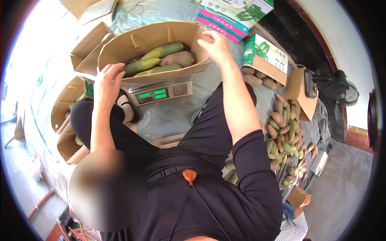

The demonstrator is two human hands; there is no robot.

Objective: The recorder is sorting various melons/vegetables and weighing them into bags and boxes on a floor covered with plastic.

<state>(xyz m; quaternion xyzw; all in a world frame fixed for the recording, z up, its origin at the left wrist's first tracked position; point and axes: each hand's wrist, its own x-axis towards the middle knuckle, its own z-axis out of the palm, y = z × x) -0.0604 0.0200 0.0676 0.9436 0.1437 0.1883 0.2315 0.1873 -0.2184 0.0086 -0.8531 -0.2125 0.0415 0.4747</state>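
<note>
The left fingers [119, 73] and right fingers [209, 39] flank a cardboard box [152, 36] of vegetables [163, 51] on a scale [174, 91].

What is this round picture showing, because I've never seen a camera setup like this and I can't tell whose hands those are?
There's no robot here, just a person with two bare hands. There is only one picture, from a wide camera worn on the head, looking down; its lens bends straight edges. Left in the picture is the person's left.

Between the hands, an open cardboard box sits on a scale with a lit green display. Inside are long green vegetables and a thick brown one. The left hand is at the box's left end and the right hand at its right end; how firmly either holds it, I can't tell. To the right lies a big pile of similar vegetables.
</note>
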